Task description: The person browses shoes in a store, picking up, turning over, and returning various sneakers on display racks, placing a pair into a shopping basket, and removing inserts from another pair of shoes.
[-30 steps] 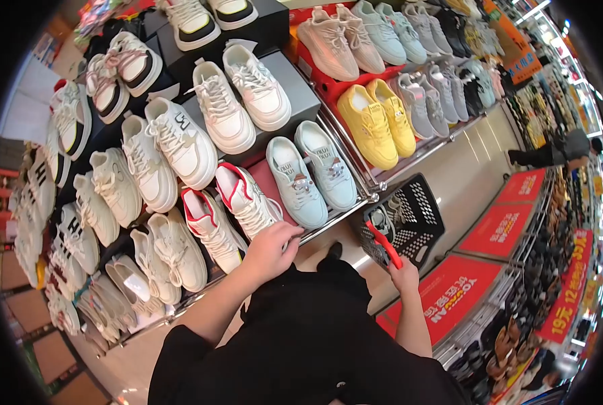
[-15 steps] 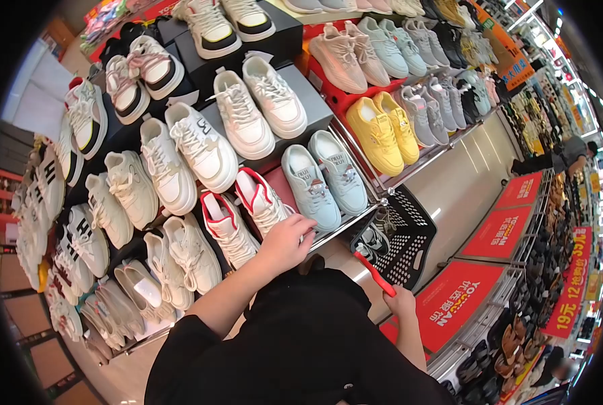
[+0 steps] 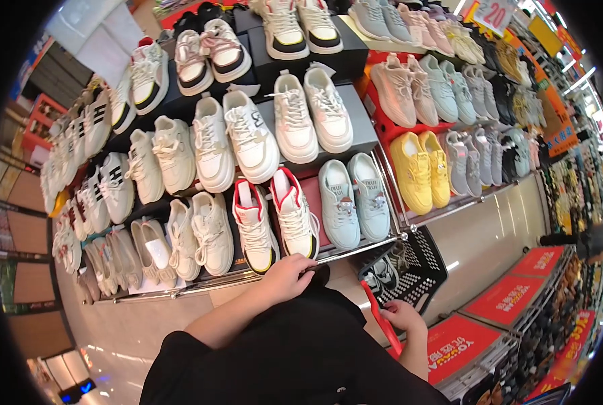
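My left hand (image 3: 286, 278) is in front of the shelf's front rail, just below a pair of white sneakers with red lining (image 3: 293, 219). Its fingers are loosely bent and apart, with nothing seen in them. To the right of it stand light blue slip-on shoes (image 3: 340, 214). My right hand (image 3: 404, 316) is closed round the red handle (image 3: 380, 324) of a black shopping basket (image 3: 427, 264). Inside the basket lie dark and white shoes (image 3: 384, 271).
Tiered rows of white and cream sneakers (image 3: 251, 142) fill the rack ahead. Yellow sneakers (image 3: 413, 174) stand on the neighbouring rack. A metal rail (image 3: 200, 289) runs along the shelf front. Red sign panels (image 3: 515, 300) top another rack at the right.
The view has turned, so the shoe rack sits further right and lower. My left hand is now lower, off the light blue shoes' side. My right hand still holds the red handle.
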The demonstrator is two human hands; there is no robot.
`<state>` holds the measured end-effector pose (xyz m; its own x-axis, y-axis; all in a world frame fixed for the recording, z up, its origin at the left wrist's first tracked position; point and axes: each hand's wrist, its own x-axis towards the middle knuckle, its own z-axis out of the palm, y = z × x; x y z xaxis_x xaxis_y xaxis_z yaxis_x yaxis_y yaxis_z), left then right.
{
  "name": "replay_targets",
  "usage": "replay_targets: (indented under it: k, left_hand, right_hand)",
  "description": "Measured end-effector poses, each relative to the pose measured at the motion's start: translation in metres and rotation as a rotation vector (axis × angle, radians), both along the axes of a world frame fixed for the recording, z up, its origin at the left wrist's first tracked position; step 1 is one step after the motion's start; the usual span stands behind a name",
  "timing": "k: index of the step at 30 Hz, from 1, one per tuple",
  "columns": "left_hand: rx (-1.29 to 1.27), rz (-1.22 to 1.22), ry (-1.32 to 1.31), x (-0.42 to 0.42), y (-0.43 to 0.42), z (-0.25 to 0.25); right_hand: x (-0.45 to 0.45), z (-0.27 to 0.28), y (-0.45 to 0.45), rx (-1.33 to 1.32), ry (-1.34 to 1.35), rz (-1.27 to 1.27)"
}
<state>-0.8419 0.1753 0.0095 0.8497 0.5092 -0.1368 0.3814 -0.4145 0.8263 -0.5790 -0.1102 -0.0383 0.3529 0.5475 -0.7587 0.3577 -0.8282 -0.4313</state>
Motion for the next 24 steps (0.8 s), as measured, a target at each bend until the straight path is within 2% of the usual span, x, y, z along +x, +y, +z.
replay_targets:
  k: [4, 8, 10, 11, 12, 14, 18, 20, 24]
  left_hand:
    - [0.042, 0.121, 0.052, -0.017, -0.011, 0.005]
    - [-0.043, 0.285, 0.067, -0.030, -0.023, 0.013]
    - [-0.025, 0.281, 0.077, -0.039, -0.026, 0.010]
    - [-0.029, 0.301, 0.079, -0.043, -0.027, 0.008]
    - [-0.035, 0.320, 0.080, -0.046, -0.026, 0.006]
    - [-0.025, 0.297, 0.064, -0.051, -0.021, 0.005]
    - [0.001, 0.250, 0.013, -0.066, -0.004, 0.009]
    - [0.016, 0.239, -0.028, -0.075, 0.007, 0.015]
    - [0.008, 0.293, 0.001, -0.112, 0.024, 0.017]
  right_hand:
    - [0.023, 0.006, 0.047, 0.152, -0.048, 0.121]
    - [0.016, 0.004, 0.090, 0.233, -0.070, 0.183]
    - [0.001, 0.014, 0.112, 0.377, -0.016, 0.179]
    - [-0.007, 0.016, 0.122, 0.529, -0.020, 0.194]
    - [-0.014, 0.015, 0.134, 0.534, -0.035, 0.184]
    - [-0.025, 0.014, 0.163, 0.587, 0.335, -0.134]
    - [-0.035, 0.035, 0.245, 0.923, 0.520, -0.504]
    - [-0.034, 0.051, 0.293, 0.962, 0.595, -0.768]
    - [-0.024, 0.050, 0.378, 0.862, 0.698, -0.938]
